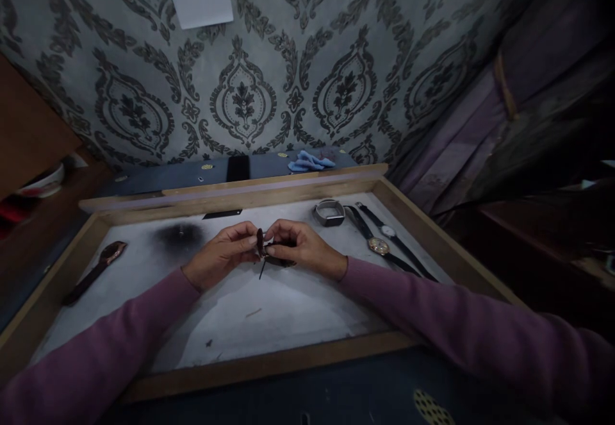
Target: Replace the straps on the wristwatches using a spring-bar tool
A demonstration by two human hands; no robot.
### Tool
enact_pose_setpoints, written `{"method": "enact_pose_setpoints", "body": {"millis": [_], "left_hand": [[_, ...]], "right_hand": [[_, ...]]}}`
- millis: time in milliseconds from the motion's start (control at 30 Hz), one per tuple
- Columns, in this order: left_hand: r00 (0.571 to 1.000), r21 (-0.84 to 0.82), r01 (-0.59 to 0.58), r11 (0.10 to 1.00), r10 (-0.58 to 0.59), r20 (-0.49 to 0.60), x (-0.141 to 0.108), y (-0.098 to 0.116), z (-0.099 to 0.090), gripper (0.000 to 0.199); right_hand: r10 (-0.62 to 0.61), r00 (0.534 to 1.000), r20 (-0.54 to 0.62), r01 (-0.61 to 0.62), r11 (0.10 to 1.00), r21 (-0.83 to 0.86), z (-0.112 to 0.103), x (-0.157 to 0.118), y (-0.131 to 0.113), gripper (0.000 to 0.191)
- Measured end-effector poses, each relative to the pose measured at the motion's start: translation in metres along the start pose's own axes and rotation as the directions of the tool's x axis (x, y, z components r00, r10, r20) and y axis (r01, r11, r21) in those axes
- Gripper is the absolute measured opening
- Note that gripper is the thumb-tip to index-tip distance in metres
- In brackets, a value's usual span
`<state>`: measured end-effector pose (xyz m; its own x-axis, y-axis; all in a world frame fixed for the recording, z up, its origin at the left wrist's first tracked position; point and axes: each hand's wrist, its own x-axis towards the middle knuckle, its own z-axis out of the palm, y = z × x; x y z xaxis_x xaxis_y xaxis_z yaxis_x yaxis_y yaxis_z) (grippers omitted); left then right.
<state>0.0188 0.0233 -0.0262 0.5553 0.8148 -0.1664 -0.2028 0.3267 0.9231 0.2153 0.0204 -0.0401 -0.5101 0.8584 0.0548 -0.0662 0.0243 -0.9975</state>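
Note:
Over the middle of a white-bottomed wooden tray, my left hand pinches a dark brown wristwatch, its round case turned edge-on between thumb and fingers. From the right, my right hand is closed on the same watch, fingers curled by the case. A dark strap shows under its palm. Just below the fingers a thin dark piece points down; whether it belongs to the watch I cannot tell. My fingers hide most of the watch.
The tray's wooden rim surrounds the work. Inside lie a brown watch, a grey square watch, a gold-cased watch, a white-dialled watch and a black strip. Behind are a blue cloth and a dark flat object.

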Motion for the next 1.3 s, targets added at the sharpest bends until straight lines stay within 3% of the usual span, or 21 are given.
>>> {"method": "enact_pose_setpoints", "body": {"millis": [133,467,800,1133,1300], "left_hand": [[1.0,0.008,-0.006,1.0,0.006,0.005,-0.0001,-0.0004,0.0009,0.022],[1.0,0.016,-0.002,1.0,0.002,0.009,-0.0003,-0.0004,0.0021,0.024],[0.998,0.117,-0.05,0.992,0.053,-0.025,0.0018,-0.0029,0.0077,0.027],[0.988,0.281,-0.13,0.951,0.147,-0.04,0.0031,-0.0055,0.0067,0.029],[0.991,0.282,-0.116,0.952,0.132,-0.037,0.0044,-0.0062,0.0056,0.029]], "right_hand": [[0.029,1.0,0.012,-0.029,0.999,0.03,0.0016,0.0007,-0.0014,0.029],[-0.063,0.998,0.029,0.065,0.997,-0.051,0.0027,0.0007,-0.0012,0.015],[-0.017,0.999,0.032,0.017,1.0,-0.004,0.0062,0.0002,0.0019,0.028],[-0.029,0.997,0.065,0.031,0.999,-0.037,0.0025,-0.001,0.002,0.025],[0.02,1.0,0.007,-0.02,1.0,-0.01,0.0039,-0.0021,0.0004,0.033]]}}
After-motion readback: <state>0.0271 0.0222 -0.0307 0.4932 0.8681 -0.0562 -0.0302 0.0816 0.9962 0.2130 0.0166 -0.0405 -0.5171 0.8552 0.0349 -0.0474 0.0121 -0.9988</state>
